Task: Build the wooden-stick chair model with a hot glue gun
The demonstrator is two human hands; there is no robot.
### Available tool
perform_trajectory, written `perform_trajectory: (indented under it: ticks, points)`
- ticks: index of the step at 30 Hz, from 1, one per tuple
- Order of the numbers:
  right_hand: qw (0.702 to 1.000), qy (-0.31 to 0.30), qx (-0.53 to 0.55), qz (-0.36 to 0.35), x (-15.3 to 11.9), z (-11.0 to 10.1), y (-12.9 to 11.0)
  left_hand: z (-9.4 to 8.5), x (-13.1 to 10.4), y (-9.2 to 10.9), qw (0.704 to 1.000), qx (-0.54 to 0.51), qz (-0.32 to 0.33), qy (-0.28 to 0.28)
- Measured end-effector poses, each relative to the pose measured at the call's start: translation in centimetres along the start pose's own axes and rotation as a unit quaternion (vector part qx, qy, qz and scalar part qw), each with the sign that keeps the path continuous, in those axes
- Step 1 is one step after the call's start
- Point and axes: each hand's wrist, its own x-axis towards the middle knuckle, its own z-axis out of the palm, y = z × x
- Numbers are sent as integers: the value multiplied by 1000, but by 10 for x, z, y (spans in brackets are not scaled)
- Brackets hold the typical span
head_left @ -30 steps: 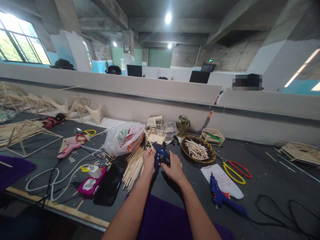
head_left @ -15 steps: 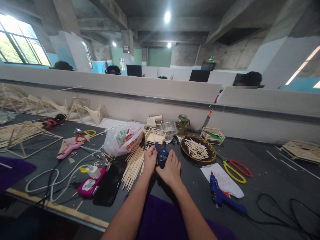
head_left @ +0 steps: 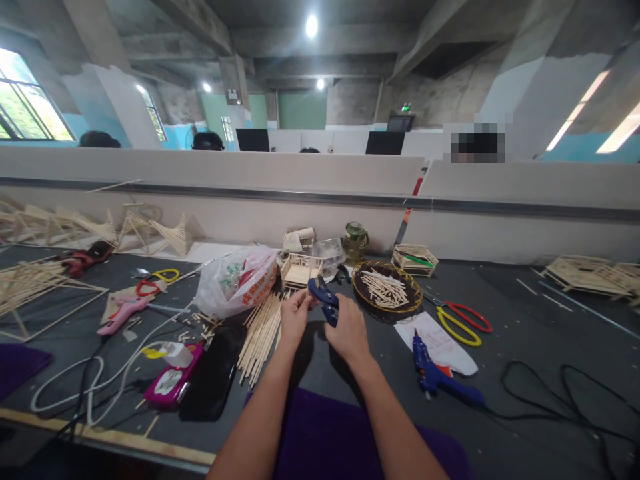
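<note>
My right hand (head_left: 349, 331) is wrapped round the handles of a blue hand cutter (head_left: 323, 293), whose head points up and to the left. At the cutter's jaw, the fingers of my left hand (head_left: 294, 317) are pinched together; what they hold is too small to make out. Beside my left wrist lies a bundle of thin wooden sticks (head_left: 260, 337). A shallow round basket (head_left: 419, 308) of short cut sticks (head_left: 385, 288) stands to the right of my right hand. Behind the cutter sits a small wooden stick model (head_left: 300, 270).
A blue glue gun (head_left: 435, 380) lies at right on a paper sheet (head_left: 460, 353), near red-and-yellow-handled scissors (head_left: 463, 323). At left are a black phone (head_left: 213, 377), a pink power socket (head_left: 173, 383), a pink glue gun (head_left: 123, 315) and a plastic bag (head_left: 215, 287). A jar (head_left: 356, 243) stands behind.
My right hand has closed round the cutter's handles, where its fingers lay straighter before. The cutter has tilted a little. The whole view has shifted slightly.
</note>
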Motion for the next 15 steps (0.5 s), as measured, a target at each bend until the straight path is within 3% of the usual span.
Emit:
perform_trajectory:
  ticks: [10,15]
  points:
    - [996,-21,-84,-2,-2,-6,0,14,-11,-26,998,-56,-37,-10]
    - [996,-19,-91,-10,-1,-7,1,12,-12,-26,999,-40,-35,-13]
